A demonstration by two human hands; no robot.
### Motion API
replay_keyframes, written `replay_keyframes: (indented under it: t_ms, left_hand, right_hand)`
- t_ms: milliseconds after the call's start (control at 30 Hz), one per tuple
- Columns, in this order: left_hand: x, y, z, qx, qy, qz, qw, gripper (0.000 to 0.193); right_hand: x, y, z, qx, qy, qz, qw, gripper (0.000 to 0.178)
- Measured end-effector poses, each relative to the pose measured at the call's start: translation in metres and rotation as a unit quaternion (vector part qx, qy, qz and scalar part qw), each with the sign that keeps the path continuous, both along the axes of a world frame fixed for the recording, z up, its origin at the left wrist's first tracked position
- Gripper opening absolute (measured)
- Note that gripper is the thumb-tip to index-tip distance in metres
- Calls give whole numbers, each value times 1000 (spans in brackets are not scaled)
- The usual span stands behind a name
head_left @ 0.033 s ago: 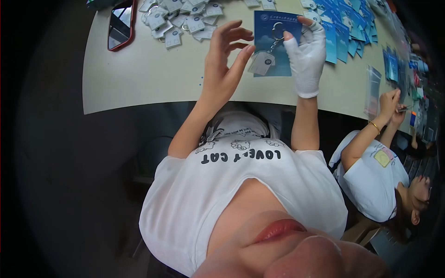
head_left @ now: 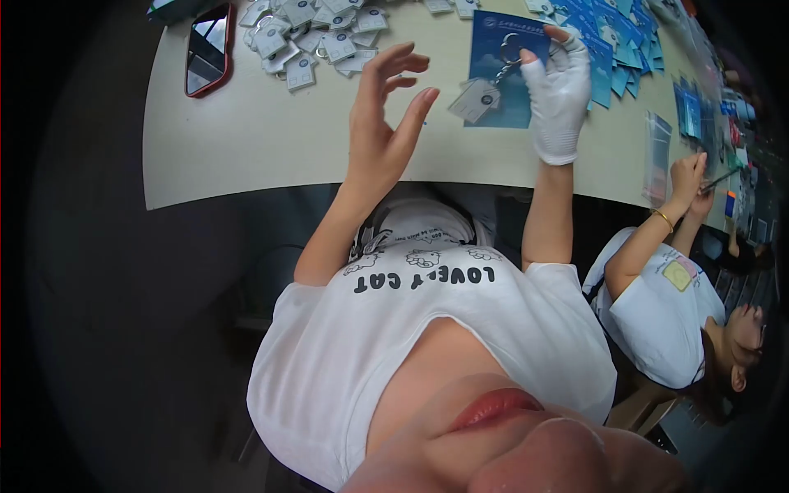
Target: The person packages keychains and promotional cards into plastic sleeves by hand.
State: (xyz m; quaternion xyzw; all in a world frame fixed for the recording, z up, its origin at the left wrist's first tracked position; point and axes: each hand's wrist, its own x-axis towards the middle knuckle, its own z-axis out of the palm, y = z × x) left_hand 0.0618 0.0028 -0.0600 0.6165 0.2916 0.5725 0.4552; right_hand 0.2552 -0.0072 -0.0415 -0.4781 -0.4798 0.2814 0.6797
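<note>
My right hand [head_left: 560,103], in a white glove with thumb and index fingertip bare, pinches the right side of a blue card [head_left: 486,57]. Across the card's front hangs a keychain [head_left: 475,100]: a white shirt-shaped tag on a short chain, its ring close to my thumb tip. The tag sticks out past the card's left edge. Whether the ring is fixed to the card, I cannot tell. My left hand [head_left: 380,123], bare, hovers to the left of the card with fingers apart and nothing in it.
Several white tag keychains [head_left: 316,41] are heaped at the table's far left, beside a red-cased phone [head_left: 209,51]. Blue cards [head_left: 625,62] pile up at the far right. Clear plastic bags [head_left: 657,156] lie near a co-worker's hands [head_left: 690,182] on the right.
My left hand has drawn back to the left, away from the card. My right hand has shifted the card slightly right, and the tag has swung further left across its edge.
</note>
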Motion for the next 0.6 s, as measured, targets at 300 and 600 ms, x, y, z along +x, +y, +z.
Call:
replay_keyframes:
  t_ms: [300, 600]
  left_hand:
    - [-35, -56, -43, -379, -30, -574, 725, 35]
    - [-56, -69, -111, -493, 36, -491, 717, 33]
  right_hand:
    - [323, 78, -49, -155, -207, -69, 964, 36]
    - [295, 70, -45, -117, -341, -127, 924, 40]
